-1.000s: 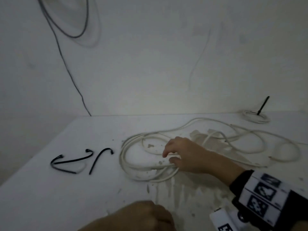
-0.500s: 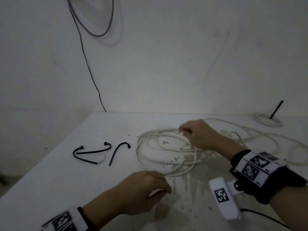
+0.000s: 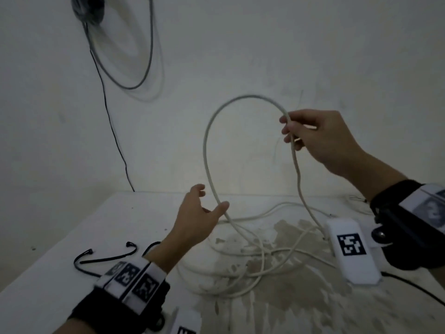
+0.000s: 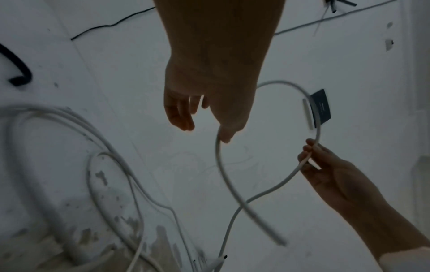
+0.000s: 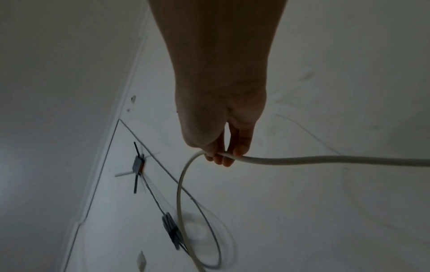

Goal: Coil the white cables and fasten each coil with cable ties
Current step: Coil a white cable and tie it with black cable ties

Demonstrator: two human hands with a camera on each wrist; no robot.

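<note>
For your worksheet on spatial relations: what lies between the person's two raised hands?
In the head view, only the lifted loop of white cable spans between left hand and right hand; behind it is bare wall.

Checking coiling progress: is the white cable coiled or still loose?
Loose: right hand lifts one loop of white cable; the rest sprawls on the table.

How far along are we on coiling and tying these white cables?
Early. Done: nothing is tied on the table in front; the black cable ties lie loose there. In hand: the right hand grips the white cable, lifting one loop, while the left hand is open with its thumb against it. Left: most cable sprawls loosely on the table, uncoiled.
</note>
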